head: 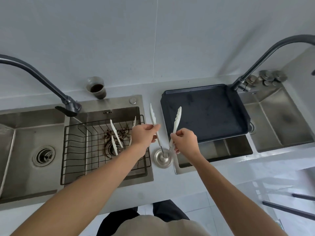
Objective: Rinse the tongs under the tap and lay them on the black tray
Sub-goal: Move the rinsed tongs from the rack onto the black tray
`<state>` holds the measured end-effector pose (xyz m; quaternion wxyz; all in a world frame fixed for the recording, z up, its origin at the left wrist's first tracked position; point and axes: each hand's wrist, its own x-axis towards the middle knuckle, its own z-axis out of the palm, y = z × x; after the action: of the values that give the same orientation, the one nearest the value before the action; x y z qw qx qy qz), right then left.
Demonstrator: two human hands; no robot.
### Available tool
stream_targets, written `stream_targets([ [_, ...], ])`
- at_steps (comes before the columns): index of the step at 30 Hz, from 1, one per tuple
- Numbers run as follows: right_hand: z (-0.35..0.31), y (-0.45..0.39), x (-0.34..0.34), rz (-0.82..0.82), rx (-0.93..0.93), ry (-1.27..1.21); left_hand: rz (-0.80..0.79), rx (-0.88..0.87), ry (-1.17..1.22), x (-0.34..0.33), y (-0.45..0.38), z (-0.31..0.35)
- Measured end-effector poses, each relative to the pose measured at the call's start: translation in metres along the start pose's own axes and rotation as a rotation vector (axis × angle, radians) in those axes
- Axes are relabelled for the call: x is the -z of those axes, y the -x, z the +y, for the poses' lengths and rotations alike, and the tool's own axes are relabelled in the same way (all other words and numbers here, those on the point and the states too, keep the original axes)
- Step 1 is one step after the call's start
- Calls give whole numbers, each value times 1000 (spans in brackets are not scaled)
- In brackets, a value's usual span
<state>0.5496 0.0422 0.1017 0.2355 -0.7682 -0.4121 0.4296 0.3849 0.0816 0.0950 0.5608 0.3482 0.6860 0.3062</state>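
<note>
I hold one pair of white tongs (176,120) spread wide above the counter between the two sinks. My left hand (144,134) pinches its left arm, and my right hand (185,139) pinches its right arm. The right tip reaches over the left edge of the black tray (238,108), which is bare. The hinge end hangs over a round metal lid (157,161). More white tongs (115,133) lie in the wire basket (73,150) in the left sink. The left tap (42,80) arches off to the left; I see no water running.
A cup of dark liquid (97,88) stands behind the left sink. Brown debris surrounds the drain under the wire basket. A second tap (260,60) rises behind the tray, which rests over the right sink (281,120). The left basin (42,155) has a strainer drain.
</note>
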Motion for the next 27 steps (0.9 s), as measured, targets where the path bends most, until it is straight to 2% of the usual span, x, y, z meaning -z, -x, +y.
stream_targets([
  [6,-4,-27,24,69,-50,16,-90,-93,-126,-35,-19,14],
  [12,-1,-53,47,137,-39,10,-77,-75,-36,-66,-36,31],
  [20,6,-96,55,54,-51,52,-21,-11,-7,-96,-60,25],
  [27,14,-131,49,47,-99,58,43,-1,-29,-117,-89,20],
])
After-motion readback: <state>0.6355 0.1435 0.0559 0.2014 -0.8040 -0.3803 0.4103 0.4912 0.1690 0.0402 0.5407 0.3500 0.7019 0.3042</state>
